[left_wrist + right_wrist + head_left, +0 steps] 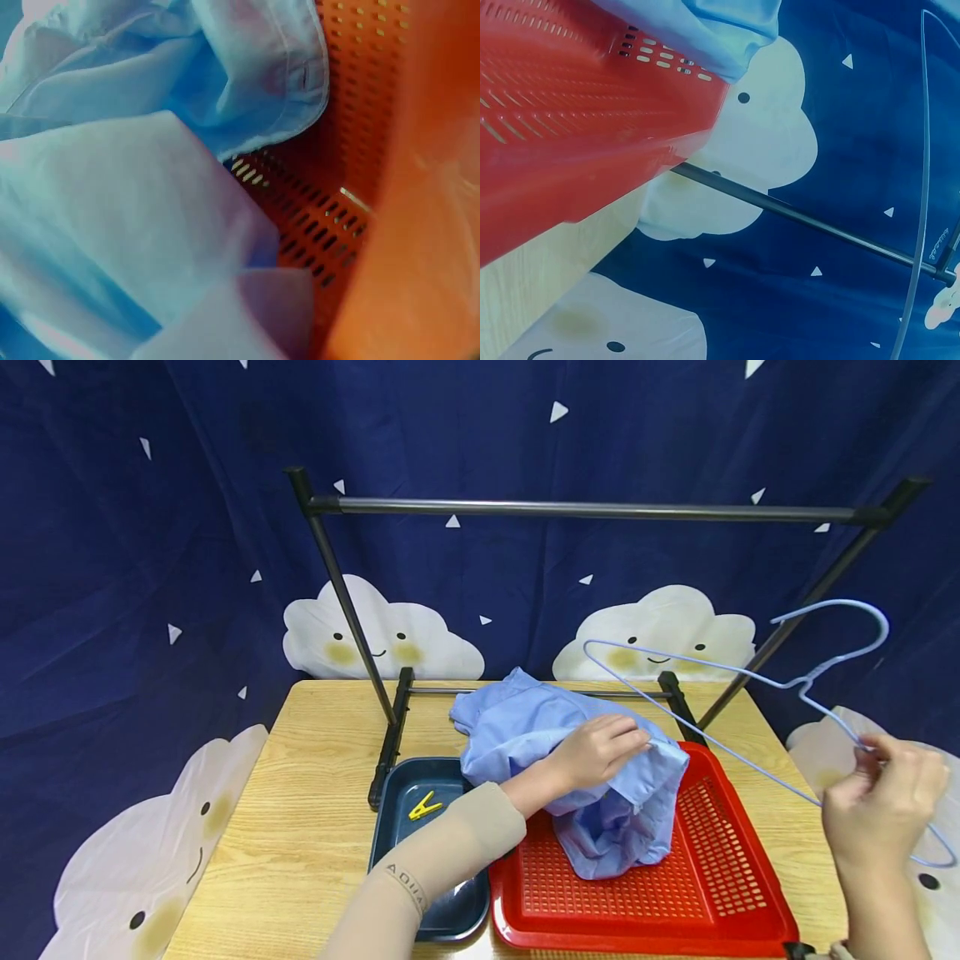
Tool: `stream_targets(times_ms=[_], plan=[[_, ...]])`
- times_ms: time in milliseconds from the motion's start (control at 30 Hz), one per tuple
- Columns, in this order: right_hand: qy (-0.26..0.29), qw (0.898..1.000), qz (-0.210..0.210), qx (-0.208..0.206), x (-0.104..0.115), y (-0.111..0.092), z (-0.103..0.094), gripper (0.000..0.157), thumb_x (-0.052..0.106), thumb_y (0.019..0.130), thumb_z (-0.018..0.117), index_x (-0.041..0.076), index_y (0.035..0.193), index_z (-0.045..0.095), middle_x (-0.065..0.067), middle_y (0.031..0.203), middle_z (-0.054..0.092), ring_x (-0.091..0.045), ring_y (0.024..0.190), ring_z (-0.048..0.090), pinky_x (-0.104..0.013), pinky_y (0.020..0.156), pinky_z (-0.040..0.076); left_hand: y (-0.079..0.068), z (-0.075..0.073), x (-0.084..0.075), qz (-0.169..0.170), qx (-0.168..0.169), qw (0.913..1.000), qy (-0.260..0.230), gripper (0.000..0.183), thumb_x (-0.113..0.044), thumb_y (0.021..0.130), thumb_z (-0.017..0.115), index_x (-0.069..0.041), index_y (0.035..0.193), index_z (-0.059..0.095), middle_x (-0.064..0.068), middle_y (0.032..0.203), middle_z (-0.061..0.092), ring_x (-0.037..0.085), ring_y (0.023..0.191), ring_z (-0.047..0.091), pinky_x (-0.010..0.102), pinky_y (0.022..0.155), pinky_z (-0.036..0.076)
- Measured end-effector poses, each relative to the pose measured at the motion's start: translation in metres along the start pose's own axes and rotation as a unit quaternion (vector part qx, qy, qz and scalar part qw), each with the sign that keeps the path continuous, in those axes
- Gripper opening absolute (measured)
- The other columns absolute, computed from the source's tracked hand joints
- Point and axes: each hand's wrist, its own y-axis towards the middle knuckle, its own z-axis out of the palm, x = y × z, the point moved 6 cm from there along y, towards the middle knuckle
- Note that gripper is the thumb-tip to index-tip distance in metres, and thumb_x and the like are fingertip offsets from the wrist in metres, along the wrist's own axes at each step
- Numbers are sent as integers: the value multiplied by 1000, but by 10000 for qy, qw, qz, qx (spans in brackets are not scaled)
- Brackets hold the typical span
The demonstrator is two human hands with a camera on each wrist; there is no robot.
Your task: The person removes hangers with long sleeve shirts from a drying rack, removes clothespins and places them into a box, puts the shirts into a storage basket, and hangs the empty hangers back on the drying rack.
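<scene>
A light blue shirt lies bunched over the red basket, one part spread toward the rack's base. My left hand grips its upper folds, fingers curled into the cloth. In the left wrist view, a hemmed edge with a buttonhole shows on the shirt. At the right, my right hand holds a pale blue wire hanger by its right shoulder. The hook rises above the hand, and the long lower bar slants from upper left down to the right. In the right wrist view a curve of the hanger crosses the right side.
The red basket stands on the wooden table. To its left is a dark blue tray with a yellow clothespin. Behind them rises a black clothes rack with a horizontal bar, before a dark blue curtain.
</scene>
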Motion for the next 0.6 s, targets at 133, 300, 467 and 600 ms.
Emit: stream_targets(times_ms=[133, 300, 467, 600], plan=[[-26, 10000, 43, -41, 1, 0, -1, 20, -12, 77, 40, -13, 94, 51, -33, 86, 44, -51, 84, 39, -41, 81, 29, 2, 19, -6, 11, 357, 9993, 71, 11, -15, 90, 56, -8, 96, 63, -1, 85, 55, 11, 81, 54, 17, 82, 41], [26, 9999, 20, -115, 3, 1, -1, 19, -11, 76, 40, -13, 92, 50, -34, 84, 43, -51, 83, 39, -44, 79, 28, -1, 45, -13, -90, 994, 9947, 239, 15, -20, 92, 53, -14, 99, 64, -5, 87, 55, 7, 81, 54, 16, 80, 41], [55, 9999, 18, -127, 4, 2, -1, 19, -12, 75, 40, -14, 91, 50, -34, 83, 43, -51, 83, 38, -44, 79, 28, -9, 74, -19, -85, 2052, 9780, 367, 19, -24, 96, 45, -18, 105, 61, -7, 94, 56, 7, 87, 56, 19, 81, 42], [52, 9999, 23, -124, 4, 1, -1, 19, -13, 75, 40, -14, 91, 50, -34, 84, 44, -51, 83, 38, -43, 78, 28, -21, 96, -24, -36, 2928, 9552, 433, 21, -23, 98, 39, -20, 109, 57, -6, 98, 56, 8, 90, 55, 19, 80, 42]])
